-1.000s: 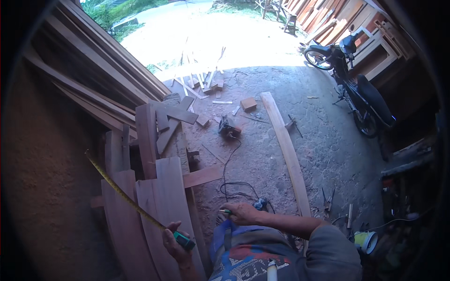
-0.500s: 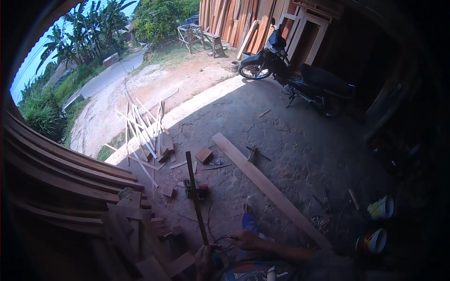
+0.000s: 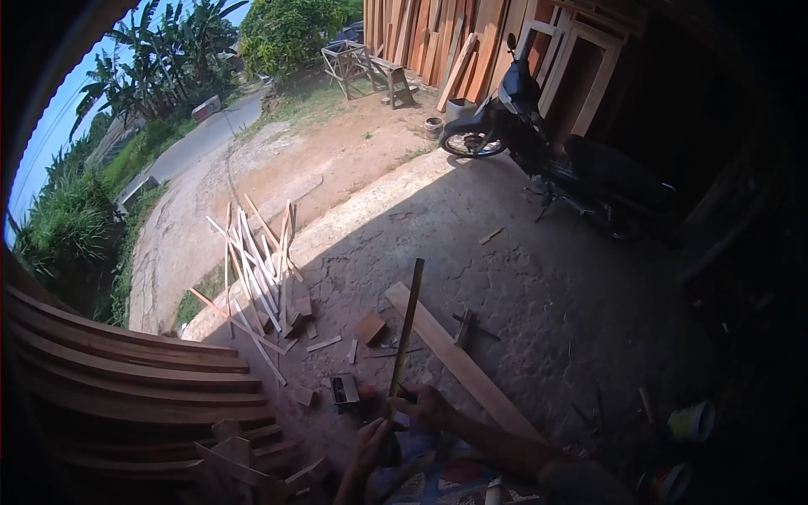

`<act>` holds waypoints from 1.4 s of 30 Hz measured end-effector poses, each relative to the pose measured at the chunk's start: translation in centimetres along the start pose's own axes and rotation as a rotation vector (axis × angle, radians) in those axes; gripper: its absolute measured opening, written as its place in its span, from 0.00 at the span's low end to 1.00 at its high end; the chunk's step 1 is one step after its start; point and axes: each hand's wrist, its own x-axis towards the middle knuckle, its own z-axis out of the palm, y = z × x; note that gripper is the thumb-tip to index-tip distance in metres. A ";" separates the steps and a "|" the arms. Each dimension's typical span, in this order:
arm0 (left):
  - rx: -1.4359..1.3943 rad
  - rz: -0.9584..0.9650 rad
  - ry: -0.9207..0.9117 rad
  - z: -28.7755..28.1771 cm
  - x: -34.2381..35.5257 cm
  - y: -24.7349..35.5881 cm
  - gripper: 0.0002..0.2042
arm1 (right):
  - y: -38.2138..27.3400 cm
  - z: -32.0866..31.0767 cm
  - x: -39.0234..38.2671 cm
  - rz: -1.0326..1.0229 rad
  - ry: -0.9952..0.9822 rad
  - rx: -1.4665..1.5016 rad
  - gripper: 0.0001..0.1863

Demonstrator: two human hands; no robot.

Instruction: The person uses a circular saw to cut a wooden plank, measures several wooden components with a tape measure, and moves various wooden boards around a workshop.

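Note:
My left hand (image 3: 369,448) is closed around the dark case of a tape measure. From it the narrow yellowish blade (image 3: 407,330) stands out stiffly, slanting up and away. Against the lower part of that blade is my right hand (image 3: 427,409), its fingers closed; a small dark thing shows at their tips, too dim to name. Just beyond the hands, a long flat wooden board (image 3: 459,358) lies on the floor. Left of the blade sits a small boxy power tool (image 3: 344,390), partly in shadow.
Several thin wood strips (image 3: 252,261) and a wood block (image 3: 369,326) lie ahead on the concrete. Stacked planks (image 3: 126,362) line the left side. A motorcycle (image 3: 539,151) stands far right, paint cans (image 3: 693,421) near right. A clamp-like tool (image 3: 464,326) lies beyond the board.
The tape blade has swung from leaning left to leaning right. My right hand has moved up against the blade, and my left hand has risen slightly. The view has shifted a little.

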 end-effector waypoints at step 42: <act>0.269 -0.182 0.017 -13.8 103.1 47.6 0.16 | -11.7 -61.1 85.5 0.270 0.347 -0.448 0.26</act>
